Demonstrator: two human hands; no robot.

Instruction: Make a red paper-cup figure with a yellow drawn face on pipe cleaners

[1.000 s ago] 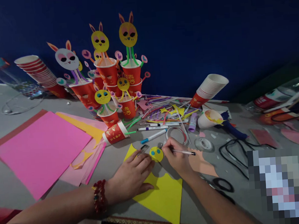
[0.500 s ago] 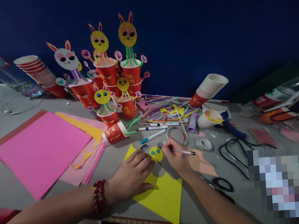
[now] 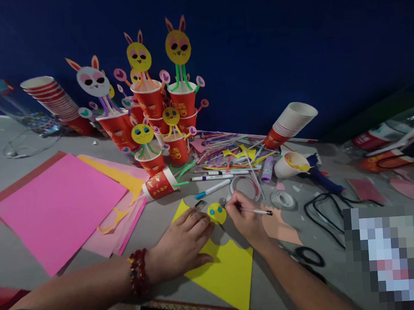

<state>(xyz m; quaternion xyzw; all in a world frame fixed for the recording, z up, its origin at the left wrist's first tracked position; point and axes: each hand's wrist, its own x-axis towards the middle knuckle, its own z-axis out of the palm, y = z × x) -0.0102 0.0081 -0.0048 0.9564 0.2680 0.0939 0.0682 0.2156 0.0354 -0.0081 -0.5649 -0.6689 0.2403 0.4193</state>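
My right hand (image 3: 245, 219) is closed round a thin white pen (image 3: 257, 211), its tip at the right edge of a small yellow paper circle (image 3: 216, 213) that bears two blue eyes. My left hand (image 3: 182, 245) lies flat with fingers stretched out on a cut yellow sheet (image 3: 224, 271), fingertips pressing beside the circle's left edge. A bead bracelet (image 3: 137, 273) sits on my left wrist.
Red paper cups with bunny-face figures (image 3: 154, 102) stand behind. Pink paper sheets (image 3: 56, 206) lie left. Cup stacks (image 3: 291, 122), markers (image 3: 211, 177), paper strips, tape rolls (image 3: 281, 199), a glue gun with black cable (image 3: 322, 208) and scissors (image 3: 307, 256) lie right.
Almost nothing has changed; my right hand and the pen have shifted very slightly to the right beside the circle, and my left hand has stayed put.
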